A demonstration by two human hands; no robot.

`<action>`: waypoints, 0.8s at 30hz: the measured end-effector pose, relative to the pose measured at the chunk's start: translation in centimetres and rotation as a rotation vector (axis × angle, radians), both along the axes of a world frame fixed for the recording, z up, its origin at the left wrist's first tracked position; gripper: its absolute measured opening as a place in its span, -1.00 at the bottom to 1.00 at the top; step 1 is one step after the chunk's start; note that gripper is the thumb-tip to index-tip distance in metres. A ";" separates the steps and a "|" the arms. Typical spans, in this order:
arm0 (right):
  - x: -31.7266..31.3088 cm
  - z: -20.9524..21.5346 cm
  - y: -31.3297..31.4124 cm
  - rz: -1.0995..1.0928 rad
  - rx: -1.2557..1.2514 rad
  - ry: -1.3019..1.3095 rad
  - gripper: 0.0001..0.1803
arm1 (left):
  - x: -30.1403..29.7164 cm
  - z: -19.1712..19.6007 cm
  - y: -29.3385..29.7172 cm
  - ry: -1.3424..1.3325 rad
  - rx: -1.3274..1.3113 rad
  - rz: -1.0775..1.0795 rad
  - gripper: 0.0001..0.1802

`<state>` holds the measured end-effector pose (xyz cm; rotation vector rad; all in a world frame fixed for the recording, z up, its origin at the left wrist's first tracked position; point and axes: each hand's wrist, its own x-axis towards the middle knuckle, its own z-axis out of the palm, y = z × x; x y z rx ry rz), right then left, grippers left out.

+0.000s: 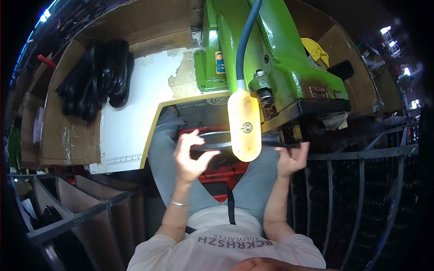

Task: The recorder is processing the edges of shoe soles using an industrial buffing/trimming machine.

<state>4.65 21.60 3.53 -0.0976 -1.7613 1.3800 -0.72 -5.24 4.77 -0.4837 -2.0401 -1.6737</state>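
A long, glossy black piece, which looks like a shoe sole (212,146), lies level in front of me under the head of a green machine (289,83). My left hand (189,158) has its fingers curled round the left end, the thumb reaching along the near side. At the other end, close below the machine's working head (296,133), my right hand (291,160) grips the piece between thumb and fingers. A yellow oval lamp (246,131) on a blue-grey flexible neck hides the middle of the sole. Shadow blurs where its right end meets the machine.
A bundle of black soles (97,77) rests left on the white tabletop (131,122), inside cardboard walls (58,135). The table's yellow edge (156,115) borders a cutout above my legs. Metal racks (361,156) stand at right and lower left. A yellow cloth (316,52) lies behind the machine.
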 end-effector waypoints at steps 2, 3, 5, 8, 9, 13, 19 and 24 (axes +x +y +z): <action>0.0 1.1 2.3 -0.044 -0.014 0.041 -0.24 | -0.1 1.6 3.7 -0.039 0.059 -0.018 -0.58; 0.0 1.5 3.1 -0.083 -0.017 0.040 -0.25 | -0.4 2.2 4.9 -0.010 0.053 -0.032 -0.62; 0.0 1.5 4.1 -0.077 -0.041 0.057 -0.25 | -0.9 1.1 6.4 0.156 -0.106 -0.027 -0.66; -0.2 0.7 4.1 -0.044 -0.039 0.063 -0.26 | -0.9 0.5 5.8 0.148 -0.044 -0.033 -0.69; -0.3 0.3 3.9 -0.023 -0.020 0.059 -0.26 | -0.9 0.4 5.2 0.092 -0.002 -0.042 -0.68; -1.2 -0.7 1.1 0.088 -0.100 0.016 -0.24 | 0.0 1.9 1.1 -0.072 0.067 0.026 -0.53; -1.3 -0.7 -3.2 0.153 -0.015 -0.045 -0.22 | 1.3 0.5 -3.9 -0.058 0.031 0.048 -0.47; -1.2 0.3 -4.3 0.156 0.089 0.003 -0.26 | 1.9 -0.8 -5.0 -0.104 0.267 -0.064 -0.46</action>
